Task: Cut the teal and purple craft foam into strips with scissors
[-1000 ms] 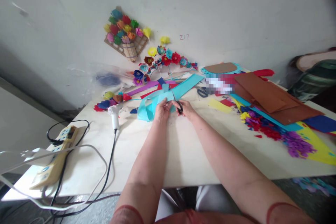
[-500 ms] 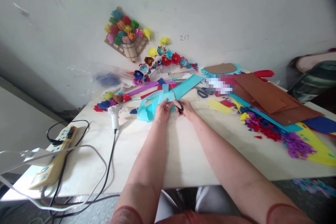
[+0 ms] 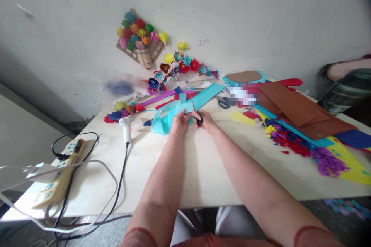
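Observation:
My left hand (image 3: pixel 180 122) is closed on a light blue strip of crepe paper (image 3: pixel 162 120), which loops down on its left side. In my right hand (image 3: pixel 205 120) is a pair of scissors (image 3: pixel 199 118) with black handles, fingers wrapped through the loops. The blades point away from me and lie against the strip, just ahead of both hands. A wider turquoise strip (image 3: pixel 210 94) stretches behind them toward the back right. Purple paper (image 3: pixel 162 97) and red pieces lie behind the blue strip.
A white glue gun (image 3: pixel 126 128) stands left, its black cord crossing the table near a power strip (image 3: pixel 62 173). Paper flowers (image 3: pixel 182 65) line the back by the wall. Brown sheets (image 3: pixel 301 108), purple scraps (image 3: pixel 330 162) and another pair of scissors (image 3: pixel 223 102) lie right.

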Tool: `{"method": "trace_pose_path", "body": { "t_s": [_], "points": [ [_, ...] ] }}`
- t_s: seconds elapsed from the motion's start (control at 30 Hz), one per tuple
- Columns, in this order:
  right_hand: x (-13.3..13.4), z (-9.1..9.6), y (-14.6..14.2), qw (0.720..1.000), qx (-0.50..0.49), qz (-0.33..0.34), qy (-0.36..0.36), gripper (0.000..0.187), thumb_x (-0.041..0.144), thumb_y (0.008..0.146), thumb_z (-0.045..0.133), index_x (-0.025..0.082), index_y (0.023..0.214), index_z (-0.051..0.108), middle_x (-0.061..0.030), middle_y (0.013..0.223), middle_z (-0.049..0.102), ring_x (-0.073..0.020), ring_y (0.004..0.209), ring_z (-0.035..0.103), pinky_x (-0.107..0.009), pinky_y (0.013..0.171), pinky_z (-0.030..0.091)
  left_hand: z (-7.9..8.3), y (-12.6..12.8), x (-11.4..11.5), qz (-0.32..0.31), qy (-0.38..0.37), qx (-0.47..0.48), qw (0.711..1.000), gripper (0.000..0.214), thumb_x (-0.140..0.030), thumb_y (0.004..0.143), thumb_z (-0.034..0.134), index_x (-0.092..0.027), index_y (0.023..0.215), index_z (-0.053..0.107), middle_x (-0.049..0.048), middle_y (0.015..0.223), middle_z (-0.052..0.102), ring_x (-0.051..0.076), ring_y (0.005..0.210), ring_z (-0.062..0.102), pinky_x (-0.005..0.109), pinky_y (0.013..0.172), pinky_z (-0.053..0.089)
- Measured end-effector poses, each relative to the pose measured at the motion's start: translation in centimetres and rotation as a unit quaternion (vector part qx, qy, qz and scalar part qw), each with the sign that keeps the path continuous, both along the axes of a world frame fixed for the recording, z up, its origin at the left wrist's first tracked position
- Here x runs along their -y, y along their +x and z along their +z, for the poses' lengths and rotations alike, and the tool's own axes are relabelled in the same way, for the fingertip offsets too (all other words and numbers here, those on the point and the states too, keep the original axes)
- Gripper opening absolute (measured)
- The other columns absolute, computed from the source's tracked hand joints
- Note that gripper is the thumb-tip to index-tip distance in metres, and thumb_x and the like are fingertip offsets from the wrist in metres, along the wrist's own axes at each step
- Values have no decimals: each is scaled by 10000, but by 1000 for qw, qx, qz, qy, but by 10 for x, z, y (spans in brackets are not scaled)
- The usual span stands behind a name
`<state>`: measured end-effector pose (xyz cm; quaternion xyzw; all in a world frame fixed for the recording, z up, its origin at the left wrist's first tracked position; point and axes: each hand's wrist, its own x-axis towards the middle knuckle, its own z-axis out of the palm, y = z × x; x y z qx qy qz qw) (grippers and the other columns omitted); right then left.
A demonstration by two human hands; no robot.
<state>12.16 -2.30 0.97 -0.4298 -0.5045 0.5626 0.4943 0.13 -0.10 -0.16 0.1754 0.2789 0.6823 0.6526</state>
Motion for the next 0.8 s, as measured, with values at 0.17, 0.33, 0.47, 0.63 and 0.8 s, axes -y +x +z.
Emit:
{"method": "trace_pose_path", "body": {
  "t_s": [0.17, 0.33, 0.47, 0.63, 0.8],
  "points": [
    [-2, -4, 1, 1000, -7, 3, 12, 465, 592, 626, 672, 150, 708, 553, 35, 458, 515, -62, 327, 440, -182, 302, 255, 1, 1, 1, -3, -1, 0, 1000, 191, -15, 777, 494, -103, 619, 554, 5, 501, 537, 103, 505, 581, 281, 747, 521],
    [-3, -6, 0, 1000, -5, -10, 21, 439, 564, 627, 684, 150, 684, 550, 48, 440, 494, -56, 321, 426, -176, 313, 266, 1, 0, 1, 3, -14, 12, 1000, 152, -12, 761, 519, -102, 644, 556, 11, 542, 560, 111, 539, 597, 312, 794, 515],
    [-5, -6, -1, 999, -3, -33, 13, 430, 543, 596, 716, 162, 643, 520, 60, 413, 464, -53, 305, 407, -177, 294, 246, -1, 0, 0, 6, -7, 5, 1000, 148, -8, 758, 515, -93, 649, 568, 23, 563, 577, 123, 555, 612, 346, 821, 512],
    [-8, -7, -1, 999, -4, -48, 9, 441, 545, 587, 726, 170, 624, 496, 52, 419, 478, -60, 303, 425, -179, 275, 243, 0, 0, 0, 9, -15, 1, 1000, 135, -18, 754, 533, -101, 655, 572, 17, 539, 570, 139, 591, 634, 340, 825, 519],
    [-8, -8, 1, 1000, 4, -11, 7, 453, 587, 654, 662, 152, 714, 548, 23, 462, 533, -82, 324, 490, -170, 263, 218, -2, -1, -2, 18, -4, 16, 1000, 91, -38, 765, 554, -105, 718, 595, 50, 665, 632, 182, 777, 675, 350, 878, 500]
  ]
}}
